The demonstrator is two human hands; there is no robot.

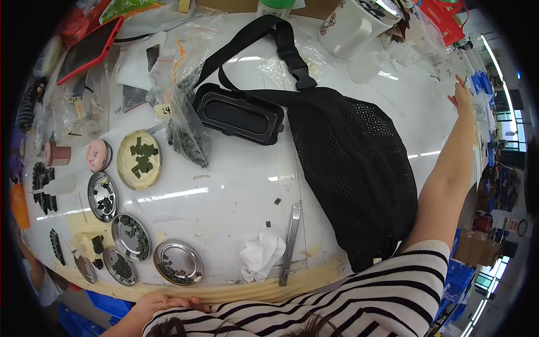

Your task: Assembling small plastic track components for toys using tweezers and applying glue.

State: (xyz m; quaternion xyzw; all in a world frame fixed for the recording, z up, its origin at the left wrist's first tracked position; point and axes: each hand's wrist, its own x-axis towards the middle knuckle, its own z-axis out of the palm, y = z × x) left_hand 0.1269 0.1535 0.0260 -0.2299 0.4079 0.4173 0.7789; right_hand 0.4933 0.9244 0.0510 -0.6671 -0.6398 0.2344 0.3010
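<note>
My left hand point(165, 303) lies flat at the table's front edge against my striped top, its fingers stretched out and holding nothing. Far out to the right reaches my right hand point(461, 96), fingers apart, over the table's right side; no object shows in it. A black mesh waist bag point(353, 168) lies beside my right forearm, its strap point(247, 39) looped toward the back. Next to the bag is a black oblong plastic case point(238, 115). Metal tweezers point(290, 244) and a crumpled white tissue point(263, 256) are near the front edge.
Round metal dishes point(188, 253) with small dark green pieces stand at front left, near a yellowish dish point(126, 174). Behind them are a zip bag point(188, 132) of dark pieces and a red-cased phone point(90, 49). A white mug point(351, 33) stands at the back.
</note>
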